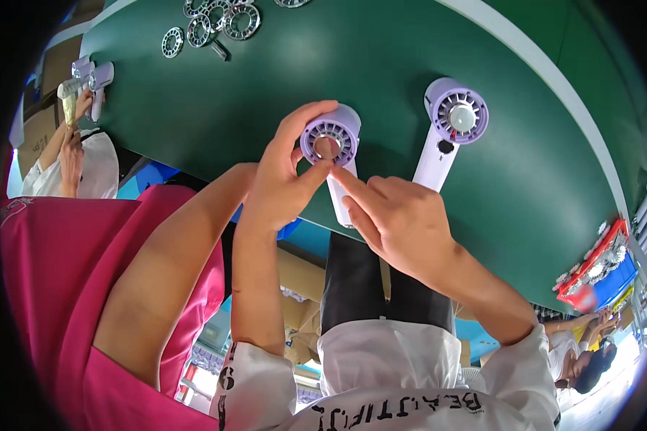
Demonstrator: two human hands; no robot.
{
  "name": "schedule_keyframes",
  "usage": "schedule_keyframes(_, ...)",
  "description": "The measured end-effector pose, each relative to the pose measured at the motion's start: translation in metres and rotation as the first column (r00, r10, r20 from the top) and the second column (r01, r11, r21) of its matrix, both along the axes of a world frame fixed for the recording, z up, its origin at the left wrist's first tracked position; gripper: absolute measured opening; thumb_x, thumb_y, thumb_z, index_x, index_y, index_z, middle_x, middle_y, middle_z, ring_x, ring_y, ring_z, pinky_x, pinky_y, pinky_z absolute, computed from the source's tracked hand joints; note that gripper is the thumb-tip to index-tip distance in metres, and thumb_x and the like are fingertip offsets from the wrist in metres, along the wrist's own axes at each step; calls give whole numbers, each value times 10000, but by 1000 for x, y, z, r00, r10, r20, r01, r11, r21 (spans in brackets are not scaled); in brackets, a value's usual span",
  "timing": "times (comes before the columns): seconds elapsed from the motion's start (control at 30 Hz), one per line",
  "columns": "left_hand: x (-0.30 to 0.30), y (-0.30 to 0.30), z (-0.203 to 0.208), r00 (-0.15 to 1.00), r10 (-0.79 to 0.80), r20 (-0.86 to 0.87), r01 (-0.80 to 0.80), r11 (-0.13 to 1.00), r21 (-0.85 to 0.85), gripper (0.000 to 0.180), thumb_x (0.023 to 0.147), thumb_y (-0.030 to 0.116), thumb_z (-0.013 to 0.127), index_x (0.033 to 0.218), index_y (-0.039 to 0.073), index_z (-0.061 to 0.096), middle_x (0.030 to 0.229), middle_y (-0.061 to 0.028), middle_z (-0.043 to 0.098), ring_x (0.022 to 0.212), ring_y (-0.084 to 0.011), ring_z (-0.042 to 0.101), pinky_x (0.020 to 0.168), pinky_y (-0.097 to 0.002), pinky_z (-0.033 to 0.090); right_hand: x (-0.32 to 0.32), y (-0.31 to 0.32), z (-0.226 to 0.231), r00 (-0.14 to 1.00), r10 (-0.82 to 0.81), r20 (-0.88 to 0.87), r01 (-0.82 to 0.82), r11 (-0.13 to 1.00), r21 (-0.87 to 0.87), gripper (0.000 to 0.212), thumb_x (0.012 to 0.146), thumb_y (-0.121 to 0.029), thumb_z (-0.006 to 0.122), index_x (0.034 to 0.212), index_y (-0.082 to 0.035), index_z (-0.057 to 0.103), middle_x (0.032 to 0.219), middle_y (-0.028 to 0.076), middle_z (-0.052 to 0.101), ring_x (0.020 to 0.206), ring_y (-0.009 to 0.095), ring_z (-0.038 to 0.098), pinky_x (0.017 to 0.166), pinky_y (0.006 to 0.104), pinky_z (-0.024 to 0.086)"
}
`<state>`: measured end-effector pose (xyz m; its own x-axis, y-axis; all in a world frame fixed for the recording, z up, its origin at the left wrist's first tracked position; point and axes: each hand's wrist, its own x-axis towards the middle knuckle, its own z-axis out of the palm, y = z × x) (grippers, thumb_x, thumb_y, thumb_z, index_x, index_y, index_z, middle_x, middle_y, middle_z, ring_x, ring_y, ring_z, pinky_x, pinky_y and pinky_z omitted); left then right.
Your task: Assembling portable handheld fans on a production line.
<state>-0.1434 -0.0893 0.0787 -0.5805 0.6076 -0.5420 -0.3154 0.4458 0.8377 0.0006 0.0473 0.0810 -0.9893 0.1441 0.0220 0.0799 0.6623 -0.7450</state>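
A lilac handheld fan (345,123) with a round slotted head and a pale handle is tilted over the green table. My left hand (286,176) is closed around its head, fingers over the top and left side, thumb at the lower rim. My right hand (404,219) stretches its index finger to the lower rim, beside my left thumb. The right thumb is apart from that finger, next to the handle; the other right fingers are curled and partly hidden. Right of my hands, a second lilac handheld fan (458,113) lies with a dark opening below its head.
Several silvery rings (242,21) lie at the table's far edge beside a small dark piece (220,49). A co-worker's pink sleeve (122,287) and bare arm are close on my left. A red tray (600,262) of pale wheel-like parts stands at the right; more fans (101,75) are far left.
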Motion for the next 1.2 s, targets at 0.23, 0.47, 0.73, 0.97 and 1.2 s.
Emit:
schedule_keyframes(0.23,9,-6,-9,997,56,57,-65,983,169,767,752,-211,535,1450,107,523,1518,-91,412,1418,-211,422,1166,-355,347,-9,17,2,986,164,24,-165,972,168,447,836,-110,739,1278,-88,667,659,-1,521,563,164,544,509,324,448)
schedule_keyframes(0.47,19,-7,-15,988,38,-149,-26,996,84,704,762,-163,520,1421,86,529,1485,-128,456,1395,-262,441,1143,-356,362,7,32,15,950,311,26,-312,947,81,378,846,-125,726,1216,-60,684,651,6,504,550,172,537,495,338,441)
schedule_keyframes(0.73,28,-14,-28,989,140,43,-145,981,131,609,844,-71,637,1427,19,483,1390,-123,511,1319,-198,476,1123,-373,389,63,-22,21,994,17,104,18,945,-328,230,878,-120,731,1091,-41,696,781,60,698,597,238,650,536,359,536)
schedule_keyframes(0.97,66,-26,-1,644,140,-752,-244,969,-29,486,843,44,735,1310,56,600,1443,-184,505,1340,-355,482,1086,-468,404,57,-32,29,954,-98,282,217,875,-432,286,909,-140,715,1177,-42,702,701,90,662,558,244,626,521,377,491)
schedule_keyframes(1.2,104,-19,5,507,-90,-857,-275,925,-260,340,861,93,729,1200,123,745,1512,-209,391,1353,-402,415,1092,-491,354,11,8,31,983,12,182,0,998,-66,331,937,-170,656,1234,-26,637,717,86,672,567,256,645,505,391,497)
